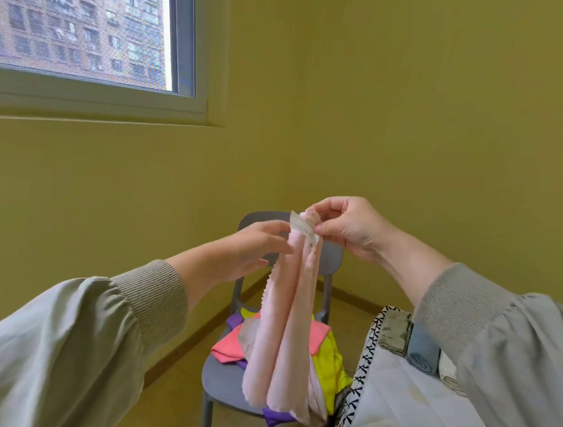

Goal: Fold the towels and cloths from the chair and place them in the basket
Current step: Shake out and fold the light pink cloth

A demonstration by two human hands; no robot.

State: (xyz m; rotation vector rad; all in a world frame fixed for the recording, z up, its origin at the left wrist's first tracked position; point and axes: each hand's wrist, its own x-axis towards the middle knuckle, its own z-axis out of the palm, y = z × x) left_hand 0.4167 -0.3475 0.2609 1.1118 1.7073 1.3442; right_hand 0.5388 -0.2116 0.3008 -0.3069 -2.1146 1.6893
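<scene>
Yellow-green walls meet in a corner behind the scene, with a window (79, 15) at upper left facing an apartment block. A grey chair (223, 379) stands in the corner on a tan floor.

Centre: a pale pink cloth (282, 334) hangs in long vertical pleats in front of the chair, gathered into a narrow bunch at the top. Its lower edge hangs level with the front of the chair seat. A white label (302, 229) projects from the gathered top.

Right hand (351, 228): raised above the chair back, fingers curled, thumb and forefinger pinching the bunched top of the cloth at the label. It carries the cloth's weight.

Left hand (256, 248): lower and to the left, with fingers nearly straight and held close together. The tips meet the cloth's left edge just below the label, and no closed grip is visible.

Chair seat: a coral cloth (229, 346), a yellow cloth (331, 359) and a purple cloth (276, 416) lie unfolded in a loose heap, partly hidden behind the hanging cloth.

Lower right: a basket (368, 345) with a black-and-white patterned rim and a white lining stands just beside the chair. Inside it, side by side, are a folded grey-beige cloth (396, 331), a rolled blue cloth (423, 351) and a cream cloth (449, 370), the last partly covered by the right sleeve.
</scene>
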